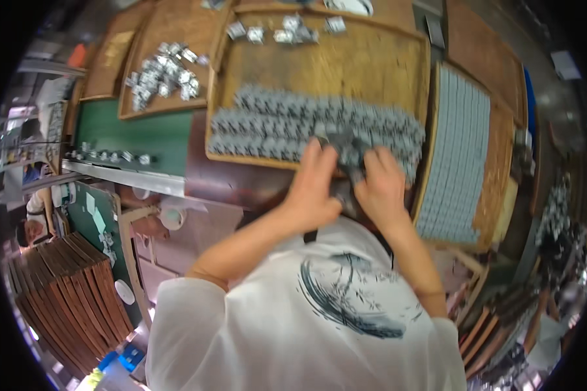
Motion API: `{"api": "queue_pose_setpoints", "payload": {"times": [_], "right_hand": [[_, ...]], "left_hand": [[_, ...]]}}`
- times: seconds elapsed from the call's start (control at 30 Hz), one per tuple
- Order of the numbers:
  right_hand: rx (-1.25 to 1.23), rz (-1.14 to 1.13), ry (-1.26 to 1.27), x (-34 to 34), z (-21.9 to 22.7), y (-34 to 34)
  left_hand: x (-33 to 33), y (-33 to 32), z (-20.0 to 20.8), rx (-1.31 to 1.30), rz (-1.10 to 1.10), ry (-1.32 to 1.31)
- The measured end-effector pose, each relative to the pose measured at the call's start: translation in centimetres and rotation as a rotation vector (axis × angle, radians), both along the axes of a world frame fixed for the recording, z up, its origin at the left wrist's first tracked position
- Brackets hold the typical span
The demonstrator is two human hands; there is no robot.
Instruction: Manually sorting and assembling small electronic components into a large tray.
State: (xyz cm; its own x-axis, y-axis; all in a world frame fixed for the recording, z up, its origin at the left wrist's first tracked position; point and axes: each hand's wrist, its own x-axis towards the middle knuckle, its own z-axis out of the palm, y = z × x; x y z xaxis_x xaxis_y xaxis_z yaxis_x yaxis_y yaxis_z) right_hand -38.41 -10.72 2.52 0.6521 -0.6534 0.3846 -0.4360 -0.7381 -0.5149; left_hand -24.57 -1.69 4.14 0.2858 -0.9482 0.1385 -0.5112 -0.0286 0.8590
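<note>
Just over the near edge of a wooden tray [378, 55], my two hands meet at a dark grey piece [347, 146] with a narrow part pointing down toward me. My left hand [312, 182] is closed at its left side, fingertips and thumb bent inward. From the other side my right hand [379, 184] grips it, thumb low and fingers curled. Blur and the fingers hide its exact kind. Behind and beside the hands, rows of small grey metal parts [261, 124] fill the near half of the tray. Loose shiny metal parts [292, 31] lie along its far edge.
At left, a wooden tray [199, 111] holds a heap of shiny parts [166, 73]. Several more parts [114, 156] line the green surface [98, 127]. To the right, a tray [496, 195] carries neat grey rows [455, 156]. Wooden boards [68, 293] stand stacked lower left; another person [36, 228] is beyond.
</note>
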Motion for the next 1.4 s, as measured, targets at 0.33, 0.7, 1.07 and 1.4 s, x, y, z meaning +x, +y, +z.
{"api": "queue_pose_setpoints", "payload": {"times": [0.33, 0.7, 1.07, 1.4], "right_hand": [[0.583, 0.020, 0.000, -0.7, 2.9, -0.6], [0.739, 0.113, 0.002, -3.1, 1.4, -0.7], [0.148, -1.142, 0.135, -37.7, -7.2, -7.0], [0.433, -1.213, 0.597, -39.9, -8.3, -5.3]], "left_hand": [[0.7, -1.0, -0.6, -0.268, -0.076, -0.064], [3.8, -1.8, -0.1, -0.097, -0.434, -0.310], [29.1, -2.1, -5.1, 0.438, 0.106, -0.282], [31.2, -4.7, -7.3, 0.732, -0.116, 0.243]]}}
